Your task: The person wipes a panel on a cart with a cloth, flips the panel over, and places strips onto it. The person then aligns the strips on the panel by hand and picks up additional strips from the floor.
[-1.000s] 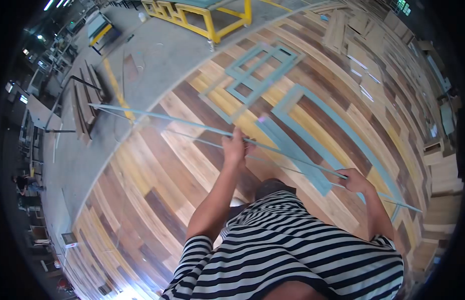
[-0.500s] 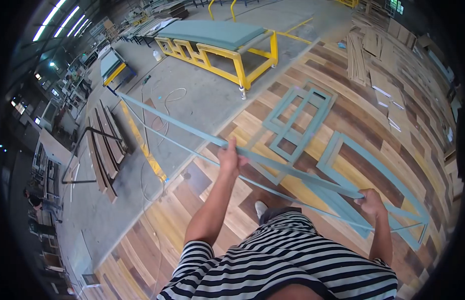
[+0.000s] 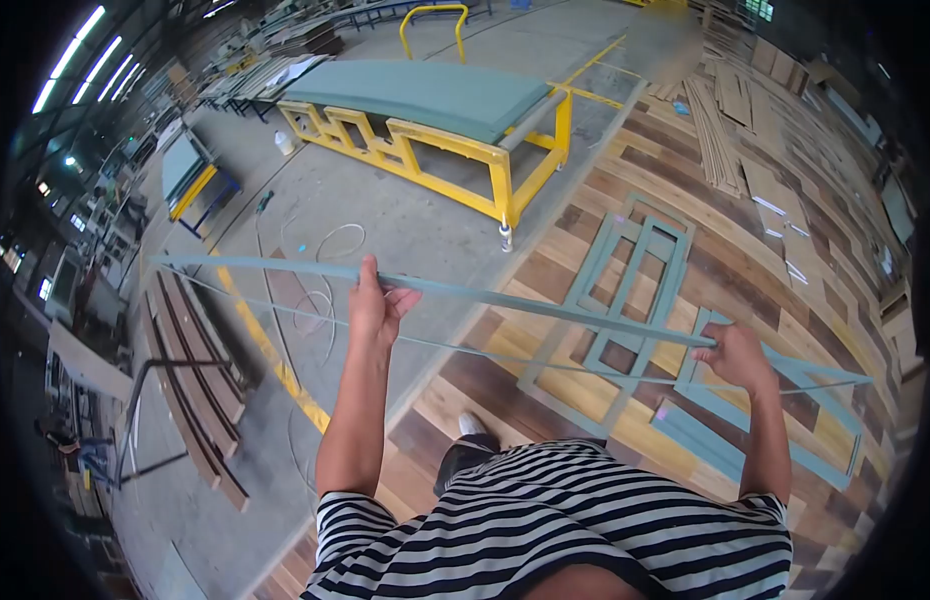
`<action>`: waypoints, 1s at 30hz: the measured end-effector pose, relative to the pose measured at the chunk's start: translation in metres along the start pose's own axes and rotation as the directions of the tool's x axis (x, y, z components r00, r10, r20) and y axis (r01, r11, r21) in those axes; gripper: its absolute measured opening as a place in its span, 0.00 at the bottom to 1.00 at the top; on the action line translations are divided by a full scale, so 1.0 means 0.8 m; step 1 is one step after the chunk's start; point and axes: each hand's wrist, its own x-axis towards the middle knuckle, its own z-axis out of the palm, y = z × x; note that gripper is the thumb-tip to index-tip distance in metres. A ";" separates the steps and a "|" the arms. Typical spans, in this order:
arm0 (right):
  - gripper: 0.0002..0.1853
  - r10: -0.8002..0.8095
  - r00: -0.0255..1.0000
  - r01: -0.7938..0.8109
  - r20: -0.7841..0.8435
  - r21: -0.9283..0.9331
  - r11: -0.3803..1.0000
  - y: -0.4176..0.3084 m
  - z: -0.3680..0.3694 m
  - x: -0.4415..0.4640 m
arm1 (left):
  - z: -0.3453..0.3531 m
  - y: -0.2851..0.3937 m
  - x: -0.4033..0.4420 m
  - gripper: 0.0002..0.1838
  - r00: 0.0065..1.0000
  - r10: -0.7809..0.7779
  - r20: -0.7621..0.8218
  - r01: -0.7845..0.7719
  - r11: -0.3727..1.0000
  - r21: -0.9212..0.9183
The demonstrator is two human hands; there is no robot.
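Observation:
A long, narrow grey-green frame [image 3: 545,312] is held in the air, stretching across the view in front of my body. My left hand [image 3: 377,305] grips its far long bar toward the left end, thumb up over the bar and fingers beneath. On the right part of the same bar, my right hand [image 3: 737,356] is closed with its fingers wrapped round. Under the held frame, several more grey-green frames [image 3: 640,290] lie on the wood-patterned floor, some overlapping. One larger frame [image 3: 835,462] lies at the right, partly hidden by my right arm.
A yellow trolley [image 3: 500,180] carrying a stack of grey-green panels [image 3: 425,92] stands ahead on the concrete. Dark strips [image 3: 190,370] rest on a black rack [image 3: 140,385] at left. A hose [image 3: 330,270] loops over the floor. Wooden boards [image 3: 710,135] lie at far right.
The held frame and both hands have moved with my turn to the right-hand side of the room's view shifting; the frame's left end is lower and farther left. My feet have stepped leftward.

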 end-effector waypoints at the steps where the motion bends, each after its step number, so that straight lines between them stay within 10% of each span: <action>1: 0.16 0.012 1.000 -0.012 -0.002 -0.002 1.000 -0.036 -0.010 0.029 | -0.008 0.025 0.032 0.24 0.998 -0.019 0.061 0.021 1.000 -0.020; 4: 0.13 0.166 0.986 -0.166 -0.001 -0.006 0.986 -0.128 -0.039 0.119 | -0.021 0.100 0.136 0.27 0.990 -0.013 0.138 0.018 0.999 -0.038; 30: 0.24 -0.060 0.935 0.096 -0.351 0.085 0.992 -0.492 -0.171 1.052 | 0.196 0.553 1.094 0.41 0.917 0.169 0.362 -0.170 0.985 -0.029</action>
